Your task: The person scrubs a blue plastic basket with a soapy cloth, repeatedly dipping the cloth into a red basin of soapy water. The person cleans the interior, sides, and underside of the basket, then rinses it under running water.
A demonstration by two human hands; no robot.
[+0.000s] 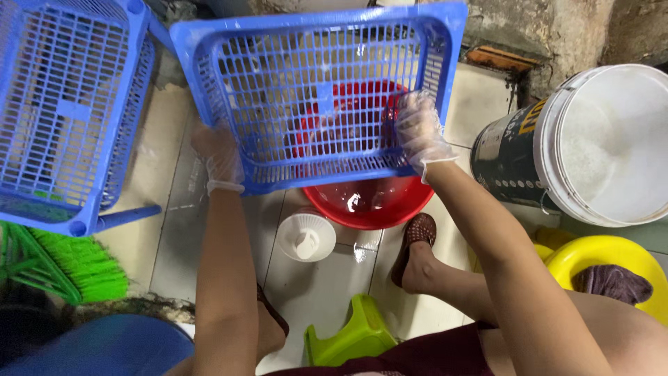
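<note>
The blue slatted basket (316, 97) is held tilted over the red basin (372, 202), which sits on the tiled floor (320, 285) under its lower edge. The left hand (219, 157), in a thin clear glove, grips the basket's lower corner at about 8 o'clock, fingers curled behind the rim; the right hand (417, 129), also gloved, lies inside the grid at 4 o'clock, fingers bent and pressed on the slats, seemingly rubbing them. In my judgement the work goes best with the left hand steadying the frame and the lower rim kept above the basin so water drains into it.

Surroundings: a second blue basket (66, 111) at 9 o'clock, close beside the first, limits swing that way; a white bucket (598, 143) at 3 o'clock; a yellow tub (605, 257) with a dark cloth (612, 282) at 4 o'clock; a small white lid (306, 237) just beside the basin; a green stool (351, 334) at 6 o'clock; a green broom (66, 261) at 8 o'clock.
</note>
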